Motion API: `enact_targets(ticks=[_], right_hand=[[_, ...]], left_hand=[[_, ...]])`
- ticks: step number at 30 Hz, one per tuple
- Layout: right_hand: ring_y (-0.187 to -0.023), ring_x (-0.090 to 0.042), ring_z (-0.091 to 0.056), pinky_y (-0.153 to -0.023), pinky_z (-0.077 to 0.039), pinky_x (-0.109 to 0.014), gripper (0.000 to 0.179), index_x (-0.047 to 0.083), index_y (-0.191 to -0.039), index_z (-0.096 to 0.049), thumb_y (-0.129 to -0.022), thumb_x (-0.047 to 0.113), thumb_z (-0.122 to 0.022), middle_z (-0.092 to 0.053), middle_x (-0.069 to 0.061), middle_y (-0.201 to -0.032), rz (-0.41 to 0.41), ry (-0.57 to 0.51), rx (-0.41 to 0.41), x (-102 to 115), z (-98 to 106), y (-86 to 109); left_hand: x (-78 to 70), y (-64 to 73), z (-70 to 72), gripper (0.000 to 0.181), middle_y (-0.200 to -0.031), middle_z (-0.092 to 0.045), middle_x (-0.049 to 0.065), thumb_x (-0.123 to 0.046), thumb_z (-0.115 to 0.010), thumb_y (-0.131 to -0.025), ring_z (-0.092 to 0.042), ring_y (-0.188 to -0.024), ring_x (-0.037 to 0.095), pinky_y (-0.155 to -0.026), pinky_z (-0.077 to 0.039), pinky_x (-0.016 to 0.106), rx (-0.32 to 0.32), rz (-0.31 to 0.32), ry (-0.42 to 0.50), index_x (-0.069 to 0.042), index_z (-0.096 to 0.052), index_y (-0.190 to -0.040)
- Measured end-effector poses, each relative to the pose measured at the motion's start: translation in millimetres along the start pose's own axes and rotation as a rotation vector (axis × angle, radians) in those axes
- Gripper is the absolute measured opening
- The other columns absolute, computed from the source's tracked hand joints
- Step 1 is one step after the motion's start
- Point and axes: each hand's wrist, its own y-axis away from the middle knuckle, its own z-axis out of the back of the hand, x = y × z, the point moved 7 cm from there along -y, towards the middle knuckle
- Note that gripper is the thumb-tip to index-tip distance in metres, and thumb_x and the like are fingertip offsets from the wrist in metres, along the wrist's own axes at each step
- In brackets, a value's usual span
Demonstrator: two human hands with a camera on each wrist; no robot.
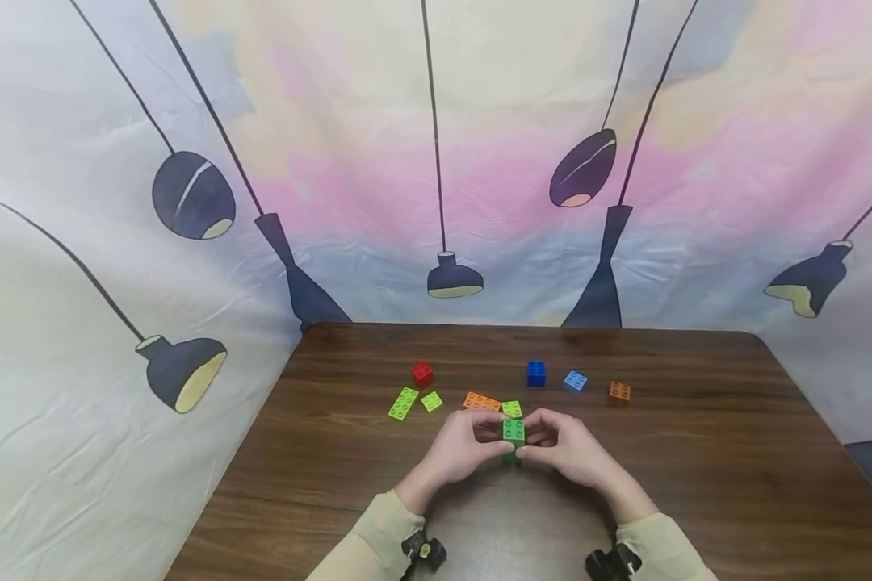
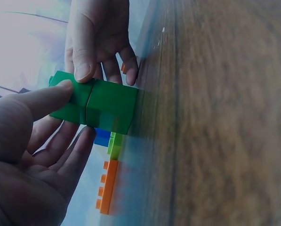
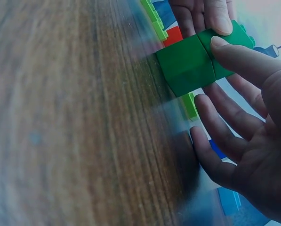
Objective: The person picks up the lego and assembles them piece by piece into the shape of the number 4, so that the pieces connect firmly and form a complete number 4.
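Note:
Two green toy bricks stand one on the other, the upper brick showing its studs and the lower brick with its base right at the tabletop. A thin seam runs between them in both wrist views. My left hand pinches the upper brick from the left, thumb on the near face. From the other side my right hand pinches the same brick, its thumb also on the near face. The lower fingers of both hands spread loosely beside the stack.
Just behind the stack lie a lime brick and an orange brick. Farther left are a red brick and two lime bricks. A dark blue brick, a light blue brick and an orange brick sit at back right.

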Motion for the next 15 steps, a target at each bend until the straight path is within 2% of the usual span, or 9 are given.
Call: enact_targets(ticks=[5,11,15], right_hand=[[-0.101,-0.014,-0.072,-0.084,-0.059,-0.031,0.030,0.019,-0.116,-0.072,-0.093,0.032,-0.087,-0.075,0.006,-0.110,0.016,0.013,0.005,1.7,-0.6,-1.3],[-0.100,-0.014,-0.072,-0.085,-0.060,-0.031,0.030,0.018,-0.116,-0.072,-0.092,0.030,-0.087,-0.075,0.005,-0.109,0.019,0.002,0.012,1.9,-1.0,-2.2],[-0.101,-0.015,-0.072,-0.086,-0.060,-0.033,0.030,0.016,-0.115,-0.072,-0.092,0.028,-0.088,-0.075,0.004,-0.110,0.022,0.007,0.002,0.6,2.1,-0.4]], left_hand=[[3.8,-3.6,2.7,0.038,-0.118,-0.075,-0.001,-0.019,-0.087,-0.093,-0.074,-0.100,0.010,-0.088,-0.060,0.027,0.049,-0.018,0.015,-0.010,-0.076,-0.129],[1.9,-5.8,15.9,0.046,-0.123,-0.076,0.005,-0.020,-0.081,-0.098,-0.074,-0.106,0.016,-0.094,-0.059,0.032,0.130,-0.090,0.026,-0.005,-0.069,-0.140],[2.8,-11.9,27.9,0.047,-0.127,-0.074,0.011,-0.020,-0.079,-0.100,-0.071,-0.112,0.022,-0.098,-0.058,0.037,0.119,-0.109,0.048,-0.004,-0.066,-0.143]])
